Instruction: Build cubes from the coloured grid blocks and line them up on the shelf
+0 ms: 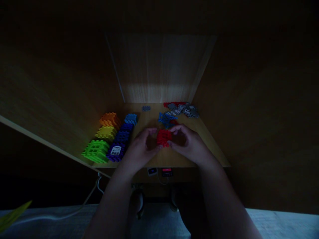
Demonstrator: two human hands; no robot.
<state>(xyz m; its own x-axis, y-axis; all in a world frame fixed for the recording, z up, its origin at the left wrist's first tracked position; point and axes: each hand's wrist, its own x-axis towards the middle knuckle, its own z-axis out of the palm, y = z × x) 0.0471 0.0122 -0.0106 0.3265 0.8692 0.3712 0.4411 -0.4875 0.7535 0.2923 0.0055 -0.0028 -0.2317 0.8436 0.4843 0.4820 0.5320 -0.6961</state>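
The left hand [143, 146] and right hand [188, 141] flank the red block [163, 137], each grip half-curled with fingertips closed on opposite sides, presumably to keep its toothed panels square. It is over the table's [199, 149] near middle (whether resting or lifted, I cannot tell). Coloured cubes [106, 132] stand in rows at left, perhaps for order; loose blue pieces [165, 119] lie just beyond. Wooden panels [159, 66] enclose the pale wood surface in dim light.
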